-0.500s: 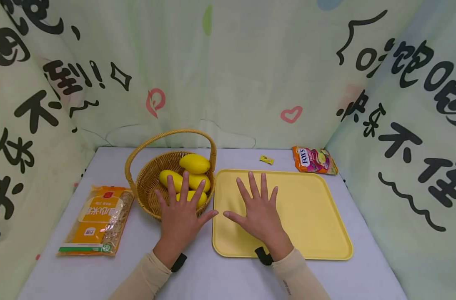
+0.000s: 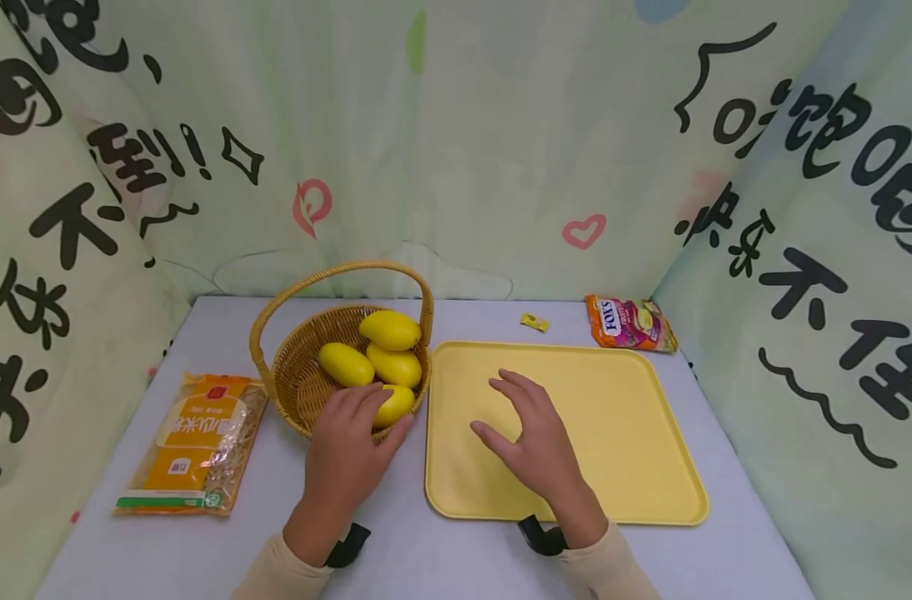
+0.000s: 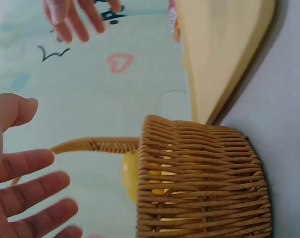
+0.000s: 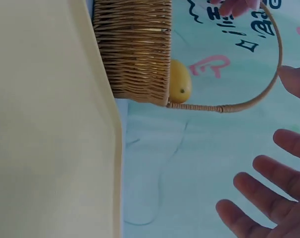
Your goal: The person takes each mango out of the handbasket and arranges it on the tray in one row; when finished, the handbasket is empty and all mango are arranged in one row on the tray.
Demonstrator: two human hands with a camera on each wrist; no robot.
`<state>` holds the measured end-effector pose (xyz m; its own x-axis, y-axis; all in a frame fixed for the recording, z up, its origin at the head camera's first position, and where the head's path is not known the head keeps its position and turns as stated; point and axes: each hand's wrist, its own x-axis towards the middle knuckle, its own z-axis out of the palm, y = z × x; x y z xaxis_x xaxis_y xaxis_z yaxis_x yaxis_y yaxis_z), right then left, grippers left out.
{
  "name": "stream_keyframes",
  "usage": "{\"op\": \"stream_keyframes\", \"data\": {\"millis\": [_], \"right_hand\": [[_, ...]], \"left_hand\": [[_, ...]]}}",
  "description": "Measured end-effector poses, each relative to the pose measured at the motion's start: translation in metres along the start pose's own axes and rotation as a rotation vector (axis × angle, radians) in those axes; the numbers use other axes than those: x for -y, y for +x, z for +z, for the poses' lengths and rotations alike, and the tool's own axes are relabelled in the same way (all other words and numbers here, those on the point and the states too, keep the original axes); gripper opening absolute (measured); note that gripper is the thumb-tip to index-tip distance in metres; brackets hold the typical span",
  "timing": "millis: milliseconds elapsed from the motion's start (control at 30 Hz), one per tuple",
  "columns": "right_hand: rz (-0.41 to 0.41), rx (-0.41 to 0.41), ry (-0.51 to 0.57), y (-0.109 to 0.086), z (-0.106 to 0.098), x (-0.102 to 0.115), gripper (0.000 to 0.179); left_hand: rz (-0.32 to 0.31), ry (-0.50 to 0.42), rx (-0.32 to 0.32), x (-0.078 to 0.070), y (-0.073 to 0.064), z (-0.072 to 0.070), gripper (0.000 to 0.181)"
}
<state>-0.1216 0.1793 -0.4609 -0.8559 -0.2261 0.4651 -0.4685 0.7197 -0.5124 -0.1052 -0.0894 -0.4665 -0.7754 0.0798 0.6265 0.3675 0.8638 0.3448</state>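
A brown wicker basket (image 2: 298,375) with a tall looped handle stands left of centre, several yellow mangoes (image 2: 347,364) inside it. My left hand (image 2: 351,442) hovers near the basket's front rim, fingers relaxed and nothing in them; in the head view it hides part of that rim. The left wrist view shows its spread fingers apart from the basket's woven side (image 3: 204,183). Over the yellow tray (image 2: 628,433) my right hand (image 2: 534,446) is held with fingers apart and slightly bent, also holding nothing.
On the left lies an orange-labelled clear bag of grain-like food (image 2: 189,446). Behind the tray are a small yellow wrapped candy (image 2: 534,322) and a FOX'S candy bag (image 2: 631,323). Printed curtains (image 2: 501,150) enclose the table's back and sides.
Both hands have gone from flat, widely spread fingers to relaxed, slightly bent ones. They have drawn back a little toward the near side. The basket, tray and bags stay in place.
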Motion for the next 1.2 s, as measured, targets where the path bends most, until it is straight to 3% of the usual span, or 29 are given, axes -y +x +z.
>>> {"op": "stream_keyframes", "data": {"millis": [100,233,367,533,633,733,833,967,1200], "right_hand": [[0.015,-0.03,0.073,-0.006,-0.006,0.0,0.054],[0.098,-0.045,0.202,-0.015,-0.015,0.001,0.044],[0.201,-0.058,0.337,-0.027,-0.021,-0.001,0.034],[0.297,-0.054,0.497,-0.045,-0.024,-0.003,0.029],[0.315,-0.027,0.621,-0.056,-0.024,-0.008,0.032],[0.311,0.021,0.713,-0.064,-0.023,-0.011,0.038],[0.306,0.075,0.721,-0.066,-0.023,-0.011,0.043],[0.29,0.128,0.655,-0.06,-0.022,-0.009,0.053],[0.127,0.263,0.481,-0.029,-0.028,-0.001,0.085]], "left_hand": [[-0.098,-0.102,-0.026,-0.001,-0.006,-0.01,0.032],[-0.318,-0.299,-0.036,0.002,-0.018,-0.019,0.025],[-0.615,-0.474,-0.045,0.01,-0.03,-0.022,0.031],[-1.039,-0.675,-0.059,0.022,-0.049,-0.019,0.033],[-1.21,-0.776,-0.107,0.029,-0.055,-0.014,0.033],[-1.253,-0.851,-0.167,0.036,-0.056,-0.009,0.039],[-1.232,-0.923,-0.184,0.042,-0.055,-0.006,0.066],[-1.182,-0.999,-0.14,0.049,-0.052,-0.004,0.093],[-1.126,-1.038,-0.078,0.054,-0.046,0.005,0.102]]}}
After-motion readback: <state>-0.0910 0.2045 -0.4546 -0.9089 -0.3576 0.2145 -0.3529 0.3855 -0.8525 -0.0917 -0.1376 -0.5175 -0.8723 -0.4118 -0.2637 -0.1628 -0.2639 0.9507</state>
